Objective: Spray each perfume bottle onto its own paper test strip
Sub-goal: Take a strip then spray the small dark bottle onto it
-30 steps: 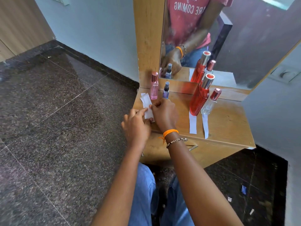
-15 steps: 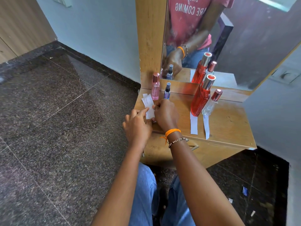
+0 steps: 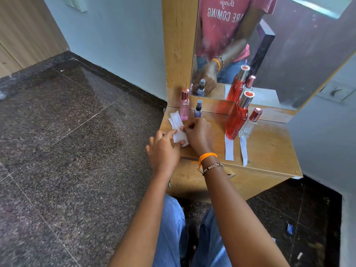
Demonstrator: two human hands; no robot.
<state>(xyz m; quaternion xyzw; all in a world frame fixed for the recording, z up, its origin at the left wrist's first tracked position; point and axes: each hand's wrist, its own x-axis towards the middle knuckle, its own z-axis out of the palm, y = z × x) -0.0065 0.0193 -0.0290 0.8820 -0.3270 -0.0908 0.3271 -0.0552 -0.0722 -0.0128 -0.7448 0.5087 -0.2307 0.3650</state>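
We find both hands at the small stack of paper test strips (image 3: 178, 130), centre of the frame, on the left end of the wooden shelf (image 3: 269, 147). The right hand (image 3: 199, 134) has thumb and forefinger pinched together on the upper edge of one strip; the left hand (image 3: 163, 149) presses straightened fingers against the stack's lower end. We judge this arrangement serves to pin the stack while a single strip is peeled free for the next bottle.

Bottles counted on the shelf: four. A pink bottle (image 3: 184, 105) and a small purple spray bottle (image 3: 198, 108) stand just above the stack, neither with a strip laid out before it. Right of centre stand a tall red bottle (image 3: 238, 117) and a clear bottle (image 3: 249, 124), touching or nearly so.

Strips laid out: two, a wider strip (image 3: 229, 149) below the red bottle and a narrower strip (image 3: 243, 153) below the clear one, each placed to pair with its own bottle. The number of strips left in the stack cannot be determined. The mirror (image 3: 279, 54) behind repeats several bottles; these reflections are excluded from the count.
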